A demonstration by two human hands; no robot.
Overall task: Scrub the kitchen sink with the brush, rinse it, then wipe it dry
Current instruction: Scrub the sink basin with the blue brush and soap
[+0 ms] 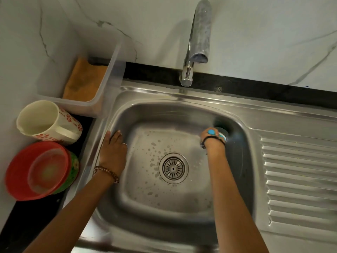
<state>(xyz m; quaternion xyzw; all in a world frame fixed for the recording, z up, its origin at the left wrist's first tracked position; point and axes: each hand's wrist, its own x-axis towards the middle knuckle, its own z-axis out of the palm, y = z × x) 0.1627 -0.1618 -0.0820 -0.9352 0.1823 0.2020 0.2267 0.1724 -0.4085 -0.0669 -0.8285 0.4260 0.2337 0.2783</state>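
- Nearest to us, our two forearms reach in over the front rim of the sink (182,99); our left hand (113,152) lies flat, fingers straight, on the sloping left wall just under the rim, holding nothing and seemingly bracing us.
- Our right hand (212,138) is curled round the brush (221,133), gripping it with the dark bristled head pressed into the far right corner of the basin; the hand covers most of the handle, so only a blue patch and the bristles show.
- That corner is blurred, so we cannot tell how firmly the bristles bear on the steel. If we press lightly, the curved corner may go unscrubbed.
- Scattered droplets lie over the basin floor around the drain strainer (173,168). Our flat left palm could slide on wet steel, and we judge a slip would throw our weight forward.
- Beyond the left hand, a floral mug (49,121) lies on its side on the counter, with a red bowl (23,172) just beside it. A left elbow swinging outward could knock either one.
- Farther back, an orange cloth (83,81) sits in a clear plastic tub (113,70) beside the sink. Splashes from hard scrubbing or rinsing might wet it before the drying step.
- Water is not running from the tap (198,42), so rinsing and wiping seem yet to come.
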